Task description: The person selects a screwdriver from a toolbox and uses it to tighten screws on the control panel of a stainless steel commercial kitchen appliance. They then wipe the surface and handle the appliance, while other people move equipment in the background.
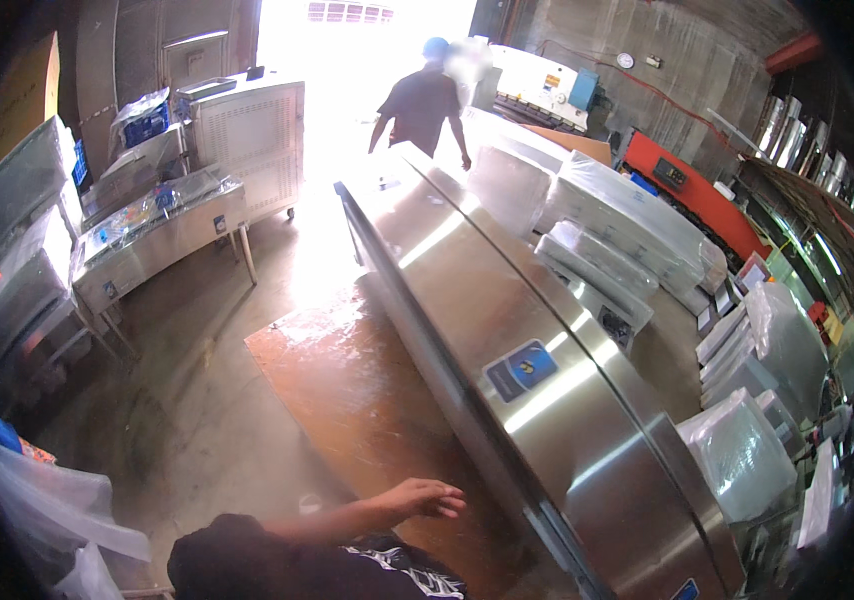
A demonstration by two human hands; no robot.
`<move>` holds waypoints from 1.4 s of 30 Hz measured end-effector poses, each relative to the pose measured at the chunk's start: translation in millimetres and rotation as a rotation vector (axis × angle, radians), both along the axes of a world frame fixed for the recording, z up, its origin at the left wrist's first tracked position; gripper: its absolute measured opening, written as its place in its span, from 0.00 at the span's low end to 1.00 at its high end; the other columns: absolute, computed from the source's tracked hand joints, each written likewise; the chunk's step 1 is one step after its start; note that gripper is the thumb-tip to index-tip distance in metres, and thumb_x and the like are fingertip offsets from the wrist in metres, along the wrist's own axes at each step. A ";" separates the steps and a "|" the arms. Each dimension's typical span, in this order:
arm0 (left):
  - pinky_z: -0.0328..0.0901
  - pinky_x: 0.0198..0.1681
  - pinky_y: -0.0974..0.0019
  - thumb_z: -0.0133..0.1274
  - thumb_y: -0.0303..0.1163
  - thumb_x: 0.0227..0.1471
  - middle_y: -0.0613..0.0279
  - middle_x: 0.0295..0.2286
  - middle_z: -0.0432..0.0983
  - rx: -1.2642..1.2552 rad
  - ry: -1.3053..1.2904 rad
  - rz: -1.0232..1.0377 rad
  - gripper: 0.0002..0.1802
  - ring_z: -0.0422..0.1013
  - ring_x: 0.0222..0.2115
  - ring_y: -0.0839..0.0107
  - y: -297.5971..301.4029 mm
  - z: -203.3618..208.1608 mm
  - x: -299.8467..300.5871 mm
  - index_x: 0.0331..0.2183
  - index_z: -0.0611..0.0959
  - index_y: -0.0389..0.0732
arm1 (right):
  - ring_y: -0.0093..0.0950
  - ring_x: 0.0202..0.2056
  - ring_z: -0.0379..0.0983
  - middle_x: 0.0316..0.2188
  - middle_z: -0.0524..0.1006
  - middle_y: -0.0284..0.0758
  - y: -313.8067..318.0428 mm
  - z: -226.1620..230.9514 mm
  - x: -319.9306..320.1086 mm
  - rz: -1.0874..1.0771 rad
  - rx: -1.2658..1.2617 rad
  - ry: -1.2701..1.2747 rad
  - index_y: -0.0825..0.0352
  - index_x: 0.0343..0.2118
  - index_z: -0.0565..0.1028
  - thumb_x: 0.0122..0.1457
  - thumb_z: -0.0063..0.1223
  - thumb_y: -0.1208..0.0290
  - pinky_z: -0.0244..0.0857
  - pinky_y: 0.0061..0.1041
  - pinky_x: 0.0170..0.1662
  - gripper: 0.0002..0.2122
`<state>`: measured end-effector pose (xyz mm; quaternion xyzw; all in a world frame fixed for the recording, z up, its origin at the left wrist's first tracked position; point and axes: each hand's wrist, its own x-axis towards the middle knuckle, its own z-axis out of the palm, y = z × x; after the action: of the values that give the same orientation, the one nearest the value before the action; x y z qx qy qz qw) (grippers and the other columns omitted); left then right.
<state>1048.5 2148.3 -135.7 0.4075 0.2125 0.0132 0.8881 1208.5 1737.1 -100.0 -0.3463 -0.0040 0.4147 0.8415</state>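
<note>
My left arm, in a dark short sleeve, reaches in from the lower edge. My left hand (430, 497) hangs with fingers loosely extended and holds nothing. Just to its right lies the long dark edge of a big stainless steel cabinet (487, 310), which stretches diagonally from the lower right toward the bright doorway. The cabinet's shiny face has a seam along it and a blue badge (521, 370). A gap shows between the hand and this edge. Below the hand is a brown board (317, 370) on the floor. My right hand is out of the picture.
A person (425, 105) in dark clothes stands by the bright doorway. Left are a steel worktable (162, 235) and a wheeled steel cabinet (249, 150). Plastic-wrapped units (627, 215) and a red-orange machine (687, 185) line the right. Clear plastic sheeting (57, 500) lies lower left.
</note>
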 end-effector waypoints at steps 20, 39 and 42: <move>0.71 0.53 0.53 0.49 0.36 0.62 0.45 0.41 0.81 0.438 -0.014 0.700 0.22 0.79 0.43 0.57 461.0 64.6 -356.3 0.48 0.79 0.27 | 0.37 0.43 0.80 0.42 0.81 0.41 784.2 -41.7 -207.4 0.641 0.211 -0.404 0.69 0.54 0.74 0.65 0.51 0.43 0.74 0.35 0.43 0.30; 0.71 0.50 0.58 0.47 0.36 0.65 0.45 0.39 0.82 0.353 0.105 0.259 0.22 0.79 0.40 0.58 973.6 35.5 -293.5 0.48 0.79 0.26 | 0.21 0.30 0.71 0.37 0.77 0.34 1173.4 65.2 -161.5 -0.665 -0.069 -0.150 0.64 0.45 0.73 0.64 0.57 0.55 0.67 0.25 0.31 0.17; 0.70 0.50 0.59 0.48 0.37 0.65 0.46 0.40 0.82 0.293 0.059 0.087 0.22 0.79 0.41 0.59 1022.8 17.7 -246.8 0.49 0.79 0.26 | 0.21 0.30 0.69 0.36 0.79 0.32 1171.4 69.9 -158.0 -0.668 -0.183 -0.006 0.59 0.40 0.75 0.63 0.60 0.55 0.60 0.21 0.29 0.14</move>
<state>801.8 3171.2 -118.0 0.5233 0.2519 0.0706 0.8110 1050.5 2908.5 -30.1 -0.4036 0.1441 0.1140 0.8963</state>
